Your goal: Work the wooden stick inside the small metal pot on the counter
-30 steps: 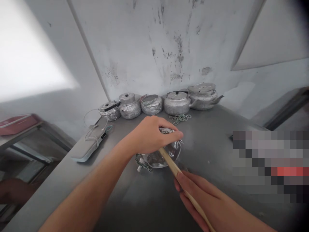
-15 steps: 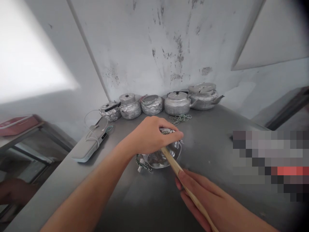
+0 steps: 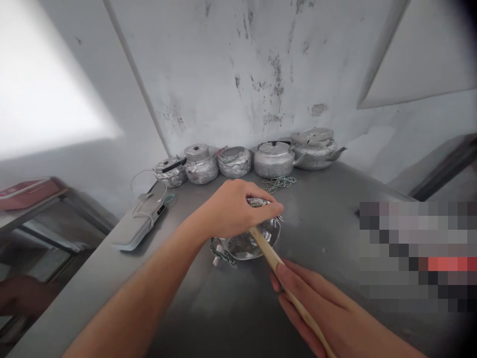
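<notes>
A small dented metal pot [image 3: 246, 247], probably a kettle body, is on the table in front of me with its round opening turned toward me. My left hand [image 3: 236, 209] is closed over its upper side, fingers and thumb gripping the metal. My right hand [image 3: 311, 293] is wrapped round a pale wooden stick [image 3: 269, 252]. The stick slants up to the pot; its far end is hidden under my left hand. A green-and-white cord [image 3: 222, 252] hangs at the pot's left side, and more patterned cord shows between my left thumb and fingers.
Several dented aluminium kettles [image 3: 274, 161] line the back of the grey metal table [image 3: 328, 223] along the wall. A loose cord [image 3: 279, 184] lies before them. At left are a grey power bank [image 3: 139, 226] with a white cable and, farther off, a pink tray [image 3: 30, 193].
</notes>
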Tool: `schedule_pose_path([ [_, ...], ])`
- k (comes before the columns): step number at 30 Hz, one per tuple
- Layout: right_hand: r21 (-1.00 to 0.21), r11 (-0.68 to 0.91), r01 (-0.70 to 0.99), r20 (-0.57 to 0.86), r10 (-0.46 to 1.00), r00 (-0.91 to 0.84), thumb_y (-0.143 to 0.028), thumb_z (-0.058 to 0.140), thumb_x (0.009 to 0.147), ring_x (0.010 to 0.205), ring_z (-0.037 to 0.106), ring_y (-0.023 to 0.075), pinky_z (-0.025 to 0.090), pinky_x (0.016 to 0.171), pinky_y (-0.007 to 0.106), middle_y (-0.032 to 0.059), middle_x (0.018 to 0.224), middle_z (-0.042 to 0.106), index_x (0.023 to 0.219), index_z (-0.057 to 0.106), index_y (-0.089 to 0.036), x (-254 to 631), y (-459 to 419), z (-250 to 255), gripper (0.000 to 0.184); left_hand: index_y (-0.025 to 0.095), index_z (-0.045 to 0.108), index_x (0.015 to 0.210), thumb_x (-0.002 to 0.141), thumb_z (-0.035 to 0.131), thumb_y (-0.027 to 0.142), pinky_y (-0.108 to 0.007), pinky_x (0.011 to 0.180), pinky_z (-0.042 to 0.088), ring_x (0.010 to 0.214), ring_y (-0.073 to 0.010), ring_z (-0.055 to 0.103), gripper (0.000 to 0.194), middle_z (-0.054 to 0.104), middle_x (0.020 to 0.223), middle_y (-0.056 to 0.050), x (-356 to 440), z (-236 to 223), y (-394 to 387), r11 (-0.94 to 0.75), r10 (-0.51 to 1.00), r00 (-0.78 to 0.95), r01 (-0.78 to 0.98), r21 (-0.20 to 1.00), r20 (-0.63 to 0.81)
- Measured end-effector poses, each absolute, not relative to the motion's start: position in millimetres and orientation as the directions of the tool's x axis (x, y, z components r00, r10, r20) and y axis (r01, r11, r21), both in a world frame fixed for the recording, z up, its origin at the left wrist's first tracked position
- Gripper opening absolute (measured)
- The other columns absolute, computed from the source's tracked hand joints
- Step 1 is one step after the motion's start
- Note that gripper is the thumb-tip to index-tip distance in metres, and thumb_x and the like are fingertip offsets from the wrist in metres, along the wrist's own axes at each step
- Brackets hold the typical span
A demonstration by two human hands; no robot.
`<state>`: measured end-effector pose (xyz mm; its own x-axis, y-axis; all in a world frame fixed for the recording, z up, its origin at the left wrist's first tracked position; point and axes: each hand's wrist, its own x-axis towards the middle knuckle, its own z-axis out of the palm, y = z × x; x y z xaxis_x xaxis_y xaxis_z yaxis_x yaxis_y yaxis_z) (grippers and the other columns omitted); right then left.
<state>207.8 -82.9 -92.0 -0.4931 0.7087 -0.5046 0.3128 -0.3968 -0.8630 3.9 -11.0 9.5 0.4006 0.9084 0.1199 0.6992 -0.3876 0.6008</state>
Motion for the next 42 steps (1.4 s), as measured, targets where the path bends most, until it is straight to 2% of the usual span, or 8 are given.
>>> schedule_pose_path([
  [6, -0.848, -0.406, 0.342, -0.530, 0.670, -0.520, -0.065, 0.038, 0.099, 0.047, 0.034, 0.0101, 0.035, 0.038, 0.018, -0.0029, 0.063, 0.048, 0.089, 0.060, -0.023, 210.6, -81.7, -90.4, 0.048, 0.030, 0.081, 0.105, 0.094, 0.060, 0.052, -0.031, 0.084, 0.052, 0.100, -0.0240, 0.068, 0.033, 0.074, 0.118, -0.001, 3.8, 10.0, -11.4, -0.400, 0.902, 0.414, 0.688, 0.605, 0.124],
  [12, -0.887, -0.274, 0.371, -0.441, 0.739, -0.508, -0.048, 0.024, 0.106, 0.045, 0.036, 0.0107, 0.036, 0.043, 0.019, -0.0059, 0.051, 0.042, 0.088, 0.057, -0.021, 202.3, -81.5, -72.9, 0.047, 0.031, 0.081, 0.105, 0.095, 0.060, 0.053, -0.032, 0.087, 0.052, 0.101, -0.0243, 0.069, 0.032, 0.075, 0.116, 0.000, 3.3, 10.1, -10.9, -0.392, 0.907, 0.403, 0.700, 0.597, 0.123],
  [17, -0.880, -0.321, 0.350, -0.461, 0.754, -0.468, -0.064, 0.027, 0.102, 0.050, 0.035, 0.0101, 0.035, 0.041, 0.017, -0.0046, 0.059, 0.046, 0.089, 0.059, -0.022, 202.1, -87.2, -80.3, 0.054, 0.031, 0.080, 0.105, 0.094, 0.060, 0.054, -0.031, 0.085, 0.052, 0.099, -0.0230, 0.069, 0.032, 0.075, 0.115, 0.001, 2.9, 9.3, -11.3, -0.387, 0.909, 0.400, 0.703, 0.597, 0.118],
  [22, -0.852, -0.394, 0.343, -0.520, 0.705, -0.482, -0.067, 0.027, 0.101, 0.049, 0.033, 0.0104, 0.033, 0.039, 0.018, -0.0050, 0.057, 0.043, 0.080, 0.053, -0.023, 202.0, -88.5, -82.5, 0.055, 0.031, 0.081, 0.105, 0.094, 0.060, 0.054, -0.030, 0.082, 0.052, 0.094, -0.0217, 0.069, 0.032, 0.075, 0.114, 0.001, 3.3, 8.7, -11.8, -0.394, 0.906, 0.404, 0.698, 0.598, 0.124],
  [25, -0.887, -0.277, 0.368, -0.435, 0.768, -0.470, -0.061, 0.029, 0.102, 0.044, 0.035, 0.0093, 0.035, 0.042, 0.020, -0.0049, 0.050, 0.044, 0.071, 0.051, -0.022, 198.6, -89.7, -75.8, 0.054, 0.030, 0.081, 0.105, 0.094, 0.060, 0.055, -0.031, 0.081, 0.053, 0.096, -0.0230, 0.069, 0.034, 0.075, 0.115, 0.000, 2.8, 8.8, -11.5, -0.391, 0.907, 0.404, 0.698, 0.600, 0.121],
  [30, -0.892, -0.311, 0.327, -0.435, 0.785, -0.440, -0.057, 0.023, 0.103, 0.045, 0.029, 0.0099, 0.033, 0.043, 0.021, -0.0073, 0.053, 0.041, 0.089, 0.058, -0.022, 198.5, -88.1, -72.4, 0.051, 0.030, 0.081, 0.107, 0.094, 0.060, 0.054, -0.030, 0.081, 0.053, 0.098, -0.0235, 0.069, 0.034, 0.074, 0.119, -0.001, 2.7, 10.0, -11.4, -0.394, 0.903, 0.413, 0.690, 0.608, 0.116],
  [36, -0.920, -0.238, 0.310, -0.379, 0.740, -0.556, -0.058, 0.060, 0.090, 0.049, 0.042, 0.0113, 0.040, 0.048, 0.022, -0.0041, 0.056, 0.051, 0.081, 0.061, -0.023, 206.8, -78.2, -70.5, 0.036, 0.031, 0.081, 0.106, 0.094, 0.060, 0.053, -0.031, 0.084, 0.053, 0.100, -0.0242, 0.068, 0.032, 0.074, 0.117, 0.001, 4.4, 10.8, -11.6, -0.382, 0.909, 0.404, 0.701, 0.602, 0.106],
  [42, -0.879, -0.311, 0.362, -0.465, 0.727, -0.505, -0.062, 0.037, 0.100, 0.046, 0.041, 0.0120, 0.039, 0.046, 0.022, -0.0043, 0.052, 0.047, 0.081, 0.062, -0.022, 204.2, -78.5, -65.5, 0.051, 0.030, 0.080, 0.107, 0.095, 0.059, 0.052, -0.031, 0.087, 0.052, 0.100, -0.0235, 0.068, 0.033, 0.073, 0.121, 0.001, 3.8, 11.0, -12.7, -0.394, 0.903, 0.415, 0.693, 0.603, 0.113],
])
